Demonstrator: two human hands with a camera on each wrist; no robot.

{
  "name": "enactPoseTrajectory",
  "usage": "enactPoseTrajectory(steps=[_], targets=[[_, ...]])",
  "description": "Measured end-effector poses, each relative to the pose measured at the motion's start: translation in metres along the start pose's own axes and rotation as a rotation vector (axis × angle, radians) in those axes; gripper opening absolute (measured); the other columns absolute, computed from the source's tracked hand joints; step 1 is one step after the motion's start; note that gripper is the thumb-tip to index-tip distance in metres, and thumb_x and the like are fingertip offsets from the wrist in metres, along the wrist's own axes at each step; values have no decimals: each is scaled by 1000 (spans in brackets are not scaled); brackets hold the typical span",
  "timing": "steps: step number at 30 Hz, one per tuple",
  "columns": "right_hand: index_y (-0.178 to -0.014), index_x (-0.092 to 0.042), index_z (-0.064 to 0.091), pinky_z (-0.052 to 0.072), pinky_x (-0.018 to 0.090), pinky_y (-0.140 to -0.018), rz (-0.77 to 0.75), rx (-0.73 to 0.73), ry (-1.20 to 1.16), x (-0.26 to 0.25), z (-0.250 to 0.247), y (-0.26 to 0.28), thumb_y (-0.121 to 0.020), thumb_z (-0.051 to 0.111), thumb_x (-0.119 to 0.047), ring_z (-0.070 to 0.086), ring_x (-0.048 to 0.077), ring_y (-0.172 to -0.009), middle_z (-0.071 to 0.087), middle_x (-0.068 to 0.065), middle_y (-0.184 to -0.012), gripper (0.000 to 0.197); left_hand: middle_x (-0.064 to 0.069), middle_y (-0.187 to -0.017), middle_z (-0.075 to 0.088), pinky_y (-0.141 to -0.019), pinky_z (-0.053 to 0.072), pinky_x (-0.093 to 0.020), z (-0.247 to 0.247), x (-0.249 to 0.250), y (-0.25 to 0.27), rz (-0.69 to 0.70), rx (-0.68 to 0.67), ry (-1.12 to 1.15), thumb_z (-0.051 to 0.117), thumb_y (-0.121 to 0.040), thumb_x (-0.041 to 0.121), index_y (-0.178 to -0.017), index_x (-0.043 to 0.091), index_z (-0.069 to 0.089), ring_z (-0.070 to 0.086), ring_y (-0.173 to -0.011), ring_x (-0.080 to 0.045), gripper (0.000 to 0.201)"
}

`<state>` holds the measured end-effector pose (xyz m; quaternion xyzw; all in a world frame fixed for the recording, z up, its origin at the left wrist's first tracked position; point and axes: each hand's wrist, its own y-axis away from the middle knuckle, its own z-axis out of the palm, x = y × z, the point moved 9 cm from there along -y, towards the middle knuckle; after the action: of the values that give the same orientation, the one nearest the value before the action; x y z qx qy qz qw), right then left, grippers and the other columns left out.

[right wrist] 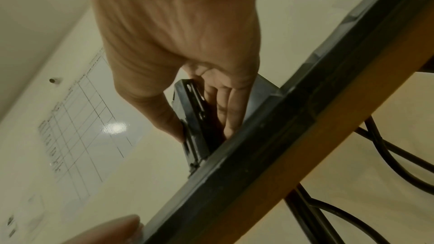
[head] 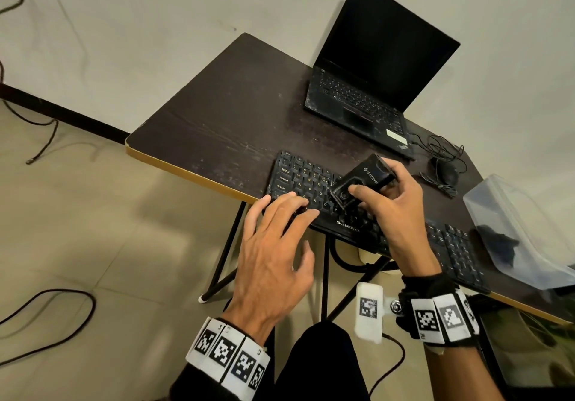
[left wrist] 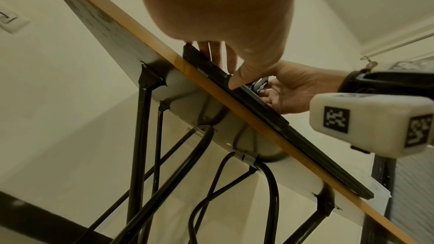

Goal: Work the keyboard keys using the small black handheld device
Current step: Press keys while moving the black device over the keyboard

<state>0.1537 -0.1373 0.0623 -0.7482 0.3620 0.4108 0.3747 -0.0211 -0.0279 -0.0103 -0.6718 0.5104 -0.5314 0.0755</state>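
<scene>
Now your right hand (head: 393, 208) is gripping the black device (head: 362, 180) over the keyboard (head: 314, 189), while your left hand (head: 273, 245) is resting flat, fingers spread, on its near-left keys.

The keyboard (head: 314, 192) is black, flat and full-sized, with pale letters on its keys and a white brand name on its front lip. It lies along the near edge of the table (head: 217, 114), its front lip almost flush with that edge, its left end toward the table's near left corner and its number pad toward the right. The device (head: 361, 181) is a small black boxy gadget with white lettering on its top and a round part near its lower end. It is tilted, lower end down on the keys around the middle of the letter rows, upper end raised toward the far right
</scene>
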Motion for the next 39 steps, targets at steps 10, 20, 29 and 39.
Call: enactPoseTrajectory(steps=[10,20,29,39], targets=[[-129,-13,64,57,14,-69,-48,46,24,-13,-15,0,-88,79,7,71,-5,-83,72,-5,-103,47,-1,-146,61,-125,28,-52,0,0,0,0,3,-21,71,-82,13,-131,13,70,51,-144,-18,49],[-117,-14,73,59,20,-67,34,-40,-4,2,-10,0,-82,84,8,75,7,-81,80,-4,-90,43,-1,-145,62,-127,26,-50,0,0,-1,-1,5,-16,71,-81,12,-130,12,70,52,-144,-18,49],[-115,-4,65,64,37,-69,56,-62,-7,0,-19,-2,-91,77,5,76,22,-83,74,2,-91,29,-1,-144,62,-126,28,-50,-1,1,-1,-2,15,-12,72,-81,11,-129,13,71,53,-143,-18,48],[-112,-23,82,62,47,-86,154,-103,-33,5,-20,-14,-87,78,5,78,36,-98,81,15,-107,38,0,-144,62,-126,28,-49,0,1,0,5,23,-13,70,-81,13,-129,13,71,52,-143,-18,48]])
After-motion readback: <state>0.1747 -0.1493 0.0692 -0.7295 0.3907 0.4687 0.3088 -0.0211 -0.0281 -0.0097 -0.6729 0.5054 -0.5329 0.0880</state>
